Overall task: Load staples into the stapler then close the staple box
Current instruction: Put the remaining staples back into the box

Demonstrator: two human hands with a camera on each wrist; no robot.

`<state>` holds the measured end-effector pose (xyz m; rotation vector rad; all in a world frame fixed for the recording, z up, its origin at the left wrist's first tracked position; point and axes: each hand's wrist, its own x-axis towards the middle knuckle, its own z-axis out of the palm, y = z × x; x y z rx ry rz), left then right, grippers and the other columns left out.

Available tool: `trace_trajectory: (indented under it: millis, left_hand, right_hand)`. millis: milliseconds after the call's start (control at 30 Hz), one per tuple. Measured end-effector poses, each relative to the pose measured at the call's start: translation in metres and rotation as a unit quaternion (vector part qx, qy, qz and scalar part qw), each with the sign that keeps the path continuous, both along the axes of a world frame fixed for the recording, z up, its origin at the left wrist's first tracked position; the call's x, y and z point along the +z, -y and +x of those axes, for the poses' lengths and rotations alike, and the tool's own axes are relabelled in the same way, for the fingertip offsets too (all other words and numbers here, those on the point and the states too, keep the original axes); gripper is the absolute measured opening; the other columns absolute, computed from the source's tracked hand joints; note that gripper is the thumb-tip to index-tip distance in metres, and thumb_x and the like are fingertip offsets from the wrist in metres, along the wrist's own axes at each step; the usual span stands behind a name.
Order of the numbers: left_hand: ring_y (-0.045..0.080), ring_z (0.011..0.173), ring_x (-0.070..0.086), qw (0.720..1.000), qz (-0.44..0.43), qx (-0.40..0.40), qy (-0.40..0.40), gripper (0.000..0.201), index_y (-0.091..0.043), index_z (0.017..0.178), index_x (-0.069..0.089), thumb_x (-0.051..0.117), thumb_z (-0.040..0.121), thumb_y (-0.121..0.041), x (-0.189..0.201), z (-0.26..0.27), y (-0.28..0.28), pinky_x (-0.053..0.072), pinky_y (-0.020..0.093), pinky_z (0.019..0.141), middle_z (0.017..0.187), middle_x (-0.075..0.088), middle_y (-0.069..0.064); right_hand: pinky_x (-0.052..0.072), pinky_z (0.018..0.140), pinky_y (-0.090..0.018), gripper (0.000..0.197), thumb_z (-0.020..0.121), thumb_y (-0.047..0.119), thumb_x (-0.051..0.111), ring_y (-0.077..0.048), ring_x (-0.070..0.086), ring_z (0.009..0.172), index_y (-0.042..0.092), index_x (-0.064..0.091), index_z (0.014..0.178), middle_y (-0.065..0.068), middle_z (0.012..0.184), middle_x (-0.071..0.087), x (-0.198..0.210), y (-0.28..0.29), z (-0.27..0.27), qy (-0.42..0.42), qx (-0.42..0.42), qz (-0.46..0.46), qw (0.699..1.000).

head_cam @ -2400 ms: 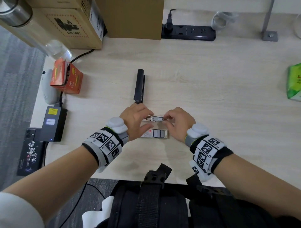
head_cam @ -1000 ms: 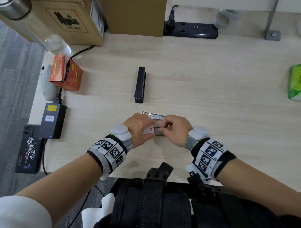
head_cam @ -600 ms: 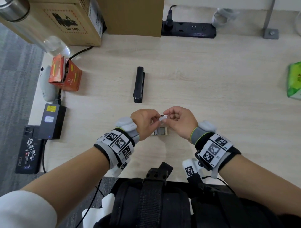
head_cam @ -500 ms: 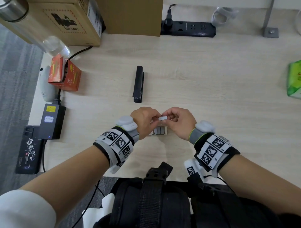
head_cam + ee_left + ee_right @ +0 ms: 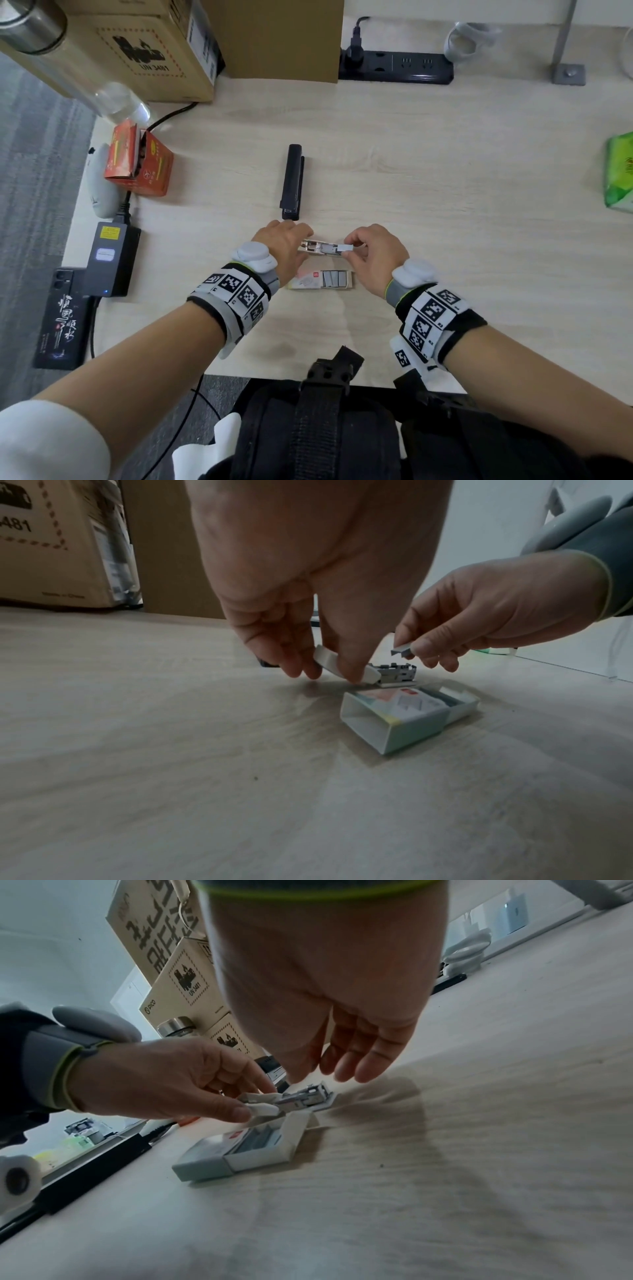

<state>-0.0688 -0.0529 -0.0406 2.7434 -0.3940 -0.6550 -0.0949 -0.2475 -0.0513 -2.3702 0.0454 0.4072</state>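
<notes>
The left hand (image 5: 281, 246) pinched the white end of a small stapler (image 5: 373, 670), its metal staple channel lying open on the desk (image 5: 445, 164). The right hand (image 5: 373, 253) pinched a strip of staples (image 5: 401, 650) between thumb and forefinger, just above the channel's right end. The staple box (image 5: 322, 279) lay just nearer than the stapler, its tray slid out to the right with grey staple strips showing. A black stapler (image 5: 293, 181) lay farther off, well apart.
</notes>
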Motion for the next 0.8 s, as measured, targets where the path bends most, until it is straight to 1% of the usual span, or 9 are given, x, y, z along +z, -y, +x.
trace_trajectory:
  millis: [100, 333, 500, 600, 733, 800]
  left_hand:
    - [0.027, 0.101, 0.05, 1.0, -0.001, 0.002, 0.0, 0.03, -0.02, 0.114, 0.055, 0.06, 0.086, -0.027, -0.001, 0.0003, -0.0008, 0.043, 0.036, 0.085, 0.111, 0.061, 0.005]
    - [0.026, 0.098, 0.051, 1.0, -0.004, -0.003, 0.01, 0.027, -0.02, 0.112, 0.056, 0.059, 0.086, -0.028, -0.001, -0.0021, -0.0014, 0.042, 0.035, 0.082, 0.108, 0.061, 0.005]
    - [0.025, 0.101, 0.051, 1.0, 0.0, -0.006, 0.002, 0.027, -0.022, 0.113, 0.055, 0.058, 0.087, -0.03, -0.0016, -0.0003, -0.0024, 0.04, 0.033, 0.083, 0.11, 0.06, 0.003]
    - [0.025, 0.102, 0.05, 1.0, 0.005, -0.008, -0.002, 0.028, -0.023, 0.114, 0.054, 0.057, 0.087, -0.03, -0.0016, 0.0006, -0.002, 0.04, 0.033, 0.084, 0.112, 0.06, 0.004]
    - [0.024, 0.102, 0.05, 1.0, 0.003, -0.009, -0.005, 0.028, -0.023, 0.114, 0.055, 0.056, 0.088, -0.03, -0.0006, 0.0009, -0.0025, 0.04, 0.033, 0.083, 0.112, 0.06, 0.003]
    - [0.025, 0.103, 0.05, 1.0, 0.004, -0.009, -0.008, 0.029, -0.023, 0.116, 0.054, 0.056, 0.088, -0.03, -0.0005, 0.001, -0.003, 0.04, 0.033, 0.083, 0.113, 0.059, 0.003]
  right_hand:
    - [0.042, 0.071, -0.026, 0.012, 0.085, 0.021, 0.065, -0.014, 0.055, 0.077, 0.019, 0.064, 0.097, 0.006, 0.092, 0.051, -0.0027, -0.0004, 0.0001, -0.008, 0.003, -0.007, 1.0]
    - [0.046, 0.073, -0.03, 0.012, 0.086, 0.022, 0.063, -0.018, 0.057, 0.078, 0.021, 0.063, 0.098, 0.003, 0.091, 0.054, -0.0052, -0.0004, 0.0011, -0.014, 0.011, -0.024, 1.0]
    - [0.047, 0.073, -0.031, 0.012, 0.086, 0.023, 0.063, -0.02, 0.058, 0.082, 0.022, 0.064, 0.098, -0.001, 0.096, 0.059, -0.0057, -0.0008, 0.003, -0.017, 0.026, -0.034, 0.999]
    - [0.049, 0.075, -0.033, 0.012, 0.085, 0.025, 0.064, -0.02, 0.059, 0.083, 0.023, 0.065, 0.097, -0.001, 0.097, 0.06, -0.007, -0.0016, 0.0042, -0.021, 0.021, -0.032, 0.999]
    - [0.044, 0.075, -0.027, 0.017, 0.083, 0.027, 0.068, -0.013, 0.055, 0.082, 0.023, 0.065, 0.099, 0.005, 0.094, 0.059, -0.0082, -0.0002, 0.004, -0.03, 0.003, -0.011, 0.999]
    - [0.046, 0.073, -0.025, 0.011, 0.085, 0.026, 0.064, -0.012, 0.056, 0.078, 0.023, 0.067, 0.095, 0.007, 0.087, 0.062, -0.0094, 0.0011, 0.0039, -0.025, -0.024, 0.002, 0.999]
